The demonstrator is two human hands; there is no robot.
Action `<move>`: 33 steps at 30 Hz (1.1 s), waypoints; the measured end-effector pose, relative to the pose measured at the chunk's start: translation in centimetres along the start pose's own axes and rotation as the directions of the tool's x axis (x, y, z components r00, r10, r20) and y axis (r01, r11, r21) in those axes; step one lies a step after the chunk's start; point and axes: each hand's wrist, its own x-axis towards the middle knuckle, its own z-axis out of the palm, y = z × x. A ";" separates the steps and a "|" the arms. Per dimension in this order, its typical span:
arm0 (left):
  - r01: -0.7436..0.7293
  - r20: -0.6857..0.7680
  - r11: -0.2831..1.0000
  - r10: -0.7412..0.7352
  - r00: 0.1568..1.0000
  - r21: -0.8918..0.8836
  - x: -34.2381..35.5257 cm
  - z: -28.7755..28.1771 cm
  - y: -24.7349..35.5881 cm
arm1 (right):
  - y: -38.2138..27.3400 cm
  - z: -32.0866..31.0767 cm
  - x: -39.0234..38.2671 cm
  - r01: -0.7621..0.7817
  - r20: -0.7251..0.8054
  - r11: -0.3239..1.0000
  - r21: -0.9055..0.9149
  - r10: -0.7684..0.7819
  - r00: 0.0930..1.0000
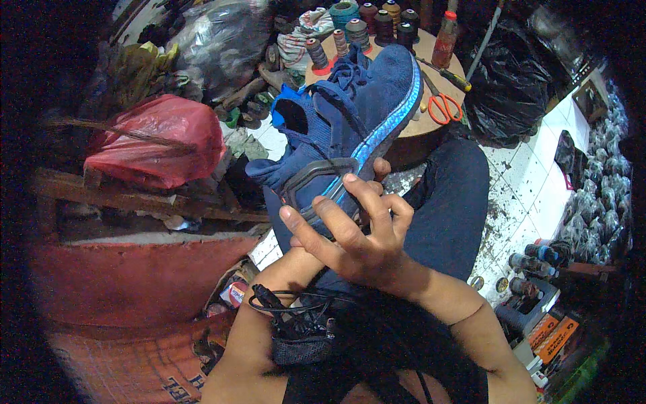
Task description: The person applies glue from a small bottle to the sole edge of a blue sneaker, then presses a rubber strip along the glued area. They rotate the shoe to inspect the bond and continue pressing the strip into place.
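Observation:
A dark blue sneaker (336,121) with a blue-and-white speckled midsole is held up in front of me, toe pointing away to the right and heel toward me. My left hand (306,258) supports the shoe from below near the heel; most of it is hidden behind my right hand and the shoe. A fingertip, apparently the left's, shows at the sole's edge. My right hand (360,239) lies across the heel side with fingers spread, the fingertips touching the grey-black heel trim (316,176).
Beyond the shoe, a round wooden stool (397,64) bears several thread spools (356,30), orange-handled scissors (444,108) and a yellow-tipped tool (461,82). A red plastic bag (161,141) lies left, a black bag (511,87) right. Bottles (535,262) stand at the lower right.

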 end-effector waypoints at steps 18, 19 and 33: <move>-0.036 0.059 0.999 0.035 0.998 0.017 1.0 -2.7 0.6 | 2.4 0.7 -0.1 0.098 -0.023 0.968 0.232 -0.096 0.995; -0.054 0.082 0.998 0.051 0.995 0.036 1.4 -2.9 0.9 | 2.9 1.0 -0.2 0.066 -0.028 0.959 0.276 -0.060 0.998; -0.160 0.023 0.959 0.159 0.987 0.235 1.3 3.1 1.8 | 8.2 4.1 -2.0 -0.036 -0.175 0.736 0.677 0.207 0.963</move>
